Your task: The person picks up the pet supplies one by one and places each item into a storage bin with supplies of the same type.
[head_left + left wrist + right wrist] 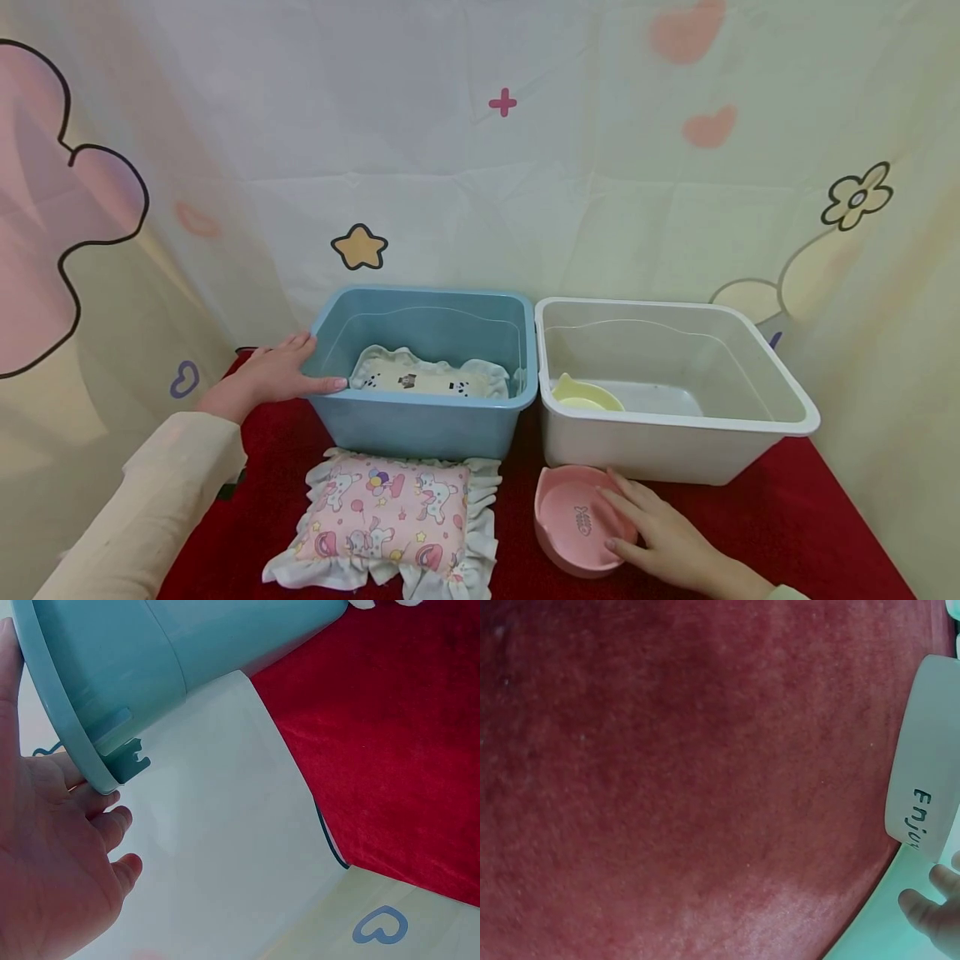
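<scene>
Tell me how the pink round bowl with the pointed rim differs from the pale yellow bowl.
The pink round bowl sits on the red velvety cloth; the pale yellow bowl is inside the white rectangular bin.

The pink bowl's inside shows a dark fishbone-like mark; the yellow bowl is partly hidden by the bin's front wall, so any mark there cannot be told.

Both show a pointed, ear-like tip on the rim.

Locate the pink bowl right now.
In the head view, the pink bowl is right of centre, in front of the white bin, the right hand at its right edge.
</scene>
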A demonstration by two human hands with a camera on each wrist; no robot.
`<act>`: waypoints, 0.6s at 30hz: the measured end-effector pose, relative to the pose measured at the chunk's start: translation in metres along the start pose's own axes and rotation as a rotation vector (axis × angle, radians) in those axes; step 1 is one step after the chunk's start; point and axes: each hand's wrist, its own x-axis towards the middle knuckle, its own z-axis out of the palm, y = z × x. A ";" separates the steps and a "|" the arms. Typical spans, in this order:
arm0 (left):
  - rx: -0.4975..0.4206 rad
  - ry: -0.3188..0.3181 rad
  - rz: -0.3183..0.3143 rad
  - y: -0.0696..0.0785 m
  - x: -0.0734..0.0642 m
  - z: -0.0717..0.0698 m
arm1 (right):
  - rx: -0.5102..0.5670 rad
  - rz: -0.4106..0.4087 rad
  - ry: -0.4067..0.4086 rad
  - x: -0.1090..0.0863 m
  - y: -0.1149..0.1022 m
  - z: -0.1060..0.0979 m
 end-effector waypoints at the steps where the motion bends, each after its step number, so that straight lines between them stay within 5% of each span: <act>1: 0.002 0.000 0.000 0.000 0.000 0.000 | -0.004 -0.001 0.003 0.000 0.000 0.001; 18: 0.007 -0.006 0.003 0.001 -0.001 -0.001 | 0.024 0.059 -0.032 -0.003 0.002 0.009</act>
